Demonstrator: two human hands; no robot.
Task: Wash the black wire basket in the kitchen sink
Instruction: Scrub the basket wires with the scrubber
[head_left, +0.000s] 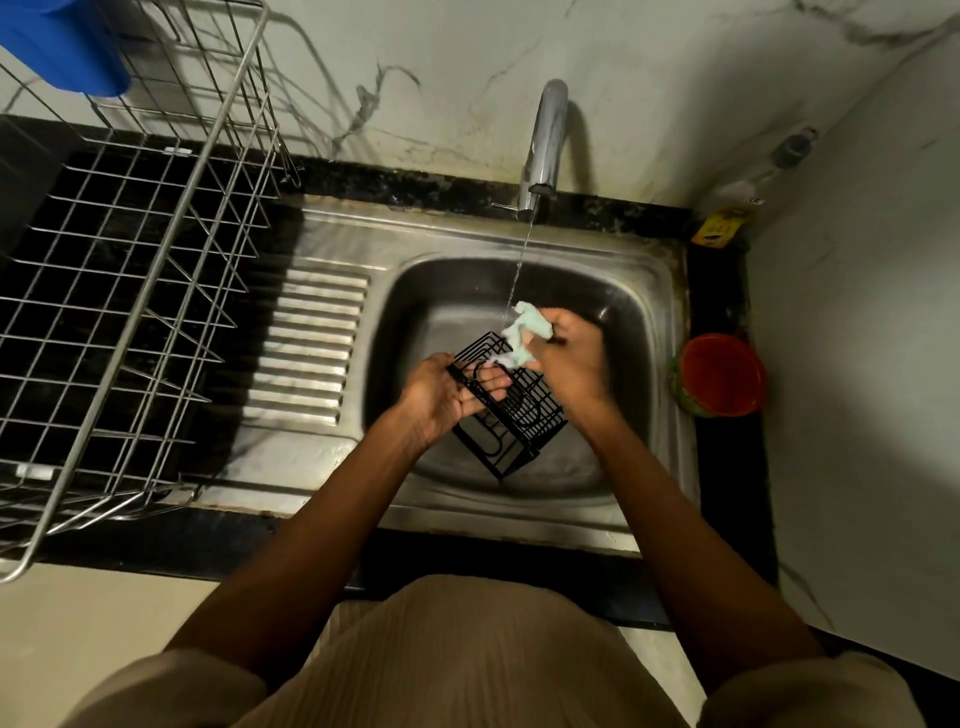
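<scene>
Gripping black wire basket (506, 410) w/ left hand (441, 397), right hand (563, 353) pinching cloth (524, 332) over steel sink (660, 291).

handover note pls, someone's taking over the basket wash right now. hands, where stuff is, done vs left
Left hand: grips the black wire basket, held tilted over the sink bowl.
Right hand: holds a pale green cloth against the basket's upper end.
Tap is running; the stream lands by the cloth.
Done: scrubbing under way.
Left: likely finish scrubbing, rinse, shut the tap. The wire rack stands beside the sink.

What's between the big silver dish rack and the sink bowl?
In the head view, only the ribbed steel draining board lies between the dish rack and sink bowl.
</scene>
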